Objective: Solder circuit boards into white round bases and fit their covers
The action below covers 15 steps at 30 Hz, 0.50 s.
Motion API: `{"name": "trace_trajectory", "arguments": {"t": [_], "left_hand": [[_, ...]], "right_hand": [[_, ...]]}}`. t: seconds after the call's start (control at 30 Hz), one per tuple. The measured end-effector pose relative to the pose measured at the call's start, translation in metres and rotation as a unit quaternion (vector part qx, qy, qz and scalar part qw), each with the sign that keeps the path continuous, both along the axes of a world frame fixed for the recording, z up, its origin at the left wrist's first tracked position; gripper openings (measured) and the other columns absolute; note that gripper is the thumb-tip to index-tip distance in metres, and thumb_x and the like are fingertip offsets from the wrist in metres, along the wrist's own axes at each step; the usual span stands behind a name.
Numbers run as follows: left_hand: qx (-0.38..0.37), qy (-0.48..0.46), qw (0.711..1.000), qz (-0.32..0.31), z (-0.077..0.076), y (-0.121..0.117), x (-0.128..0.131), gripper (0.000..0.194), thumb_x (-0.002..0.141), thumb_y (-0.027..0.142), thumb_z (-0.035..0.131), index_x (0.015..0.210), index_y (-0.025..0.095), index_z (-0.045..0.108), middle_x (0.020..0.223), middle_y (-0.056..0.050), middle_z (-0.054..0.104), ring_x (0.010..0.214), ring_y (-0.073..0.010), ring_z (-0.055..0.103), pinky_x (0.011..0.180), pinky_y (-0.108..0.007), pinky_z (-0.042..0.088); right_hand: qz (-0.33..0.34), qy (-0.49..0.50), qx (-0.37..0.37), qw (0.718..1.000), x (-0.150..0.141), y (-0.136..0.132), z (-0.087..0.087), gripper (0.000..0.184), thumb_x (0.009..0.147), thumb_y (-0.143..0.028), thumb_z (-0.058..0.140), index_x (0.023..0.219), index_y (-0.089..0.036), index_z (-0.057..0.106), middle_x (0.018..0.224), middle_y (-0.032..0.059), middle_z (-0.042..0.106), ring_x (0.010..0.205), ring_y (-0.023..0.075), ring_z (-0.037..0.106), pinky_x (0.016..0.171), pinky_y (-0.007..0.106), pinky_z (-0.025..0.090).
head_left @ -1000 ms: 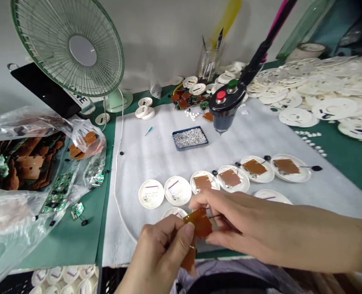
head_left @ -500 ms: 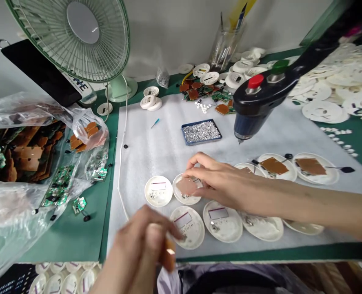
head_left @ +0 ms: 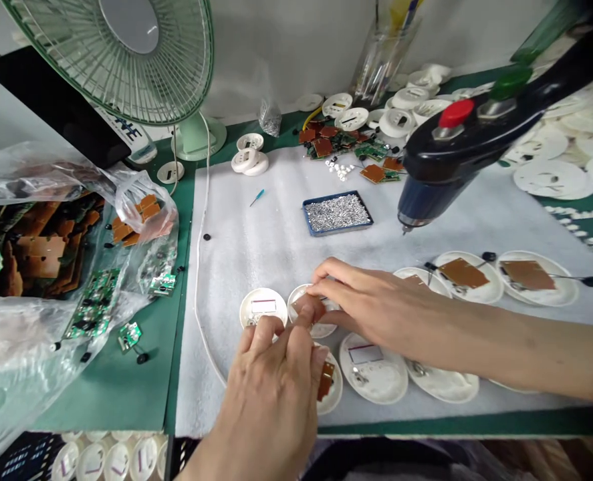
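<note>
My right hand (head_left: 371, 300) reaches in from the right, its fingers closed about a brown circuit board (head_left: 302, 302) that sits in a round white plastic cover (head_left: 296, 291). My left hand (head_left: 276, 374) is beside it, with a fingertip pressed on that same board. Another brown circuit board (head_left: 327, 379) is tucked in the left hand, partly hidden, above a second white cover (head_left: 335, 397). To the left of these stands a white cover (head_left: 263, 304) with a small rectangular window. Another bare cover (head_left: 374, 374) lies below the right hand.
A black electric screwdriver (head_left: 441, 160) hangs at the right. A blue tray (head_left: 336, 230) of small screws lies behind the hands. Covers holding boards (head_left: 464, 272) stand at the right. A plastic bag (head_left: 140, 207) of boards and a green fan (head_left: 198, 140) are at the left.
My left hand has moved up and right, bringing its board over the lower cover and a finger onto the board by my right hand. The right hand stays at the same cover.
</note>
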<state>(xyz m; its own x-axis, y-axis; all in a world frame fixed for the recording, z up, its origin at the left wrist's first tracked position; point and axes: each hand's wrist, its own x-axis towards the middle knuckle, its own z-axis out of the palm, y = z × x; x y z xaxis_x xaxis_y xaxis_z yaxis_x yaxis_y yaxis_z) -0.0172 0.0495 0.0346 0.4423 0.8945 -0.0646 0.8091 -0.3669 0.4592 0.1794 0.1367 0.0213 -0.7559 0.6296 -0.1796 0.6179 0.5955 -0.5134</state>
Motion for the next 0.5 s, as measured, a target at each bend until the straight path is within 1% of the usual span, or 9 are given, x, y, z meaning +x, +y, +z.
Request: {"name": "trace_trajectory", "arguments": {"t": [0.03, 0.1, 0.17, 0.23, 0.3, 0.37, 0.4, 0.47, 0.5], "left_hand": [[0.013, 0.001, 1.000, 0.005, -0.001, 0.001, 0.000, 0.035, 0.102, 0.015, 0.031, 0.129, 0.005, 0.051, 0.098, -0.015, 0.073, 0.089, -0.0306, 0.056, 0.077, -0.049, 0.049], [0.021, 0.002, 1.000, 0.010, -0.002, 0.004, 0.001, 0.033, 0.102, 0.015, 0.031, 0.127, 0.006, 0.051, 0.096, -0.014, 0.073, 0.089, -0.0303, 0.055, 0.077, -0.050, 0.050], [0.018, -0.015, 1.000, 0.020, -0.001, 0.007, 0.002, 0.028, 0.101, 0.015, 0.032, 0.118, 0.011, 0.054, 0.086, -0.010, 0.072, 0.085, -0.0280, 0.055, 0.077, -0.048, 0.049], [0.019, -0.073, 0.997, 0.036, 0.001, 0.007, 0.002, 0.023, 0.102, 0.014, 0.033, 0.110, 0.017, 0.055, 0.075, -0.004, 0.069, 0.083, -0.0255, 0.055, 0.078, -0.044, 0.049], [0.028, -0.164, 0.982, 0.083, 0.001, 0.002, 0.004, 0.021, 0.103, 0.017, 0.034, 0.100, 0.021, 0.054, 0.070, 0.000, 0.066, 0.078, -0.0207, 0.058, 0.073, -0.035, 0.049], [-0.002, -0.252, 0.955, 0.158, 0.000, -0.008, 0.006, 0.023, 0.104, 0.023, 0.035, 0.090, 0.022, 0.052, 0.066, 0.003, 0.063, 0.064, -0.0143, 0.058, 0.062, -0.026, 0.046], [-0.033, -0.284, 0.937, 0.199, -0.001, -0.014, 0.008, 0.025, 0.105, 0.027, 0.036, 0.086, 0.022, 0.051, 0.064, 0.004, 0.062, 0.057, -0.0118, 0.056, 0.056, -0.024, 0.043], [-0.117, -0.327, 0.900, 0.263, -0.003, -0.023, 0.011, 0.029, 0.105, 0.038, 0.037, 0.085, 0.022, 0.051, 0.061, 0.005, 0.059, 0.049, -0.0091, 0.050, 0.050, -0.021, 0.038], [-0.156, -0.344, 0.882, 0.282, -0.004, -0.027, 0.012, 0.032, 0.104, 0.043, 0.036, 0.085, 0.022, 0.051, 0.059, 0.005, 0.057, 0.048, -0.0087, 0.049, 0.047, -0.021, 0.036]], "right_hand": [[-0.002, 0.001, 0.014, 1.000, 0.000, -0.001, -0.004, 0.023, 0.098, -0.029, 0.045, 0.114, -0.019, 0.059, 0.112, 0.0036, 0.053, 0.065, 0.0013, 0.043, 0.052, 0.019, 0.022], [0.002, 0.015, 0.050, 0.999, 0.001, 0.000, -0.010, 0.021, 0.097, -0.026, 0.046, 0.110, -0.018, 0.061, 0.108, 0.0042, 0.055, 0.070, 0.0030, 0.046, 0.057, 0.019, 0.030], [0.011, 0.034, 0.090, 0.995, 0.002, 0.001, -0.010, 0.021, 0.096, -0.024, 0.047, 0.107, -0.017, 0.063, 0.111, 0.0062, 0.055, 0.087, 0.0082, 0.053, 0.072, 0.022, 0.041], [-0.003, 0.072, 0.117, 0.990, 0.005, -0.001, -0.002, 0.025, 0.096, -0.026, 0.046, 0.114, -0.018, 0.062, 0.122, 0.0084, 0.053, 0.107, 0.0152, 0.053, 0.087, 0.028, 0.046], [-0.054, 0.127, 0.088, 0.987, 0.007, -0.011, 0.013, 0.035, 0.097, -0.035, 0.046, 0.128, -0.022, 0.053, 0.134, 0.0086, 0.049, 0.117, 0.0173, 0.054, 0.091, 0.029, 0.049], [-0.089, 0.163, 0.000, 0.983, 0.006, -0.027, 0.024, 0.045, 0.095, -0.042, 0.050, 0.136, -0.024, 0.041, 0.130, 0.0072, 0.053, 0.109, 0.0133, 0.060, 0.082, 0.023, 0.053], [-0.079, 0.162, -0.042, 0.983, 0.004, -0.037, 0.028, 0.045, 0.094, -0.041, 0.053, 0.134, -0.025, 0.039, 0.122, 0.0052, 0.058, 0.101, 0.0107, 0.062, 0.076, 0.019, 0.052], [-0.038, 0.141, -0.075, 0.986, -0.002, -0.053, 0.028, 0.034, 0.094, -0.031, 0.053, 0.126, -0.025, 0.042, 0.106, 0.0006, 0.063, 0.090, 0.0073, 0.064, 0.069, 0.017, 0.049], [-0.024, 0.134, -0.065, 0.989, -0.006, -0.059, 0.025, 0.028, 0.095, -0.028, 0.052, 0.121, -0.024, 0.044, 0.099, -0.0009, 0.063, 0.085, 0.0065, 0.063, 0.066, 0.017, 0.047]]}}
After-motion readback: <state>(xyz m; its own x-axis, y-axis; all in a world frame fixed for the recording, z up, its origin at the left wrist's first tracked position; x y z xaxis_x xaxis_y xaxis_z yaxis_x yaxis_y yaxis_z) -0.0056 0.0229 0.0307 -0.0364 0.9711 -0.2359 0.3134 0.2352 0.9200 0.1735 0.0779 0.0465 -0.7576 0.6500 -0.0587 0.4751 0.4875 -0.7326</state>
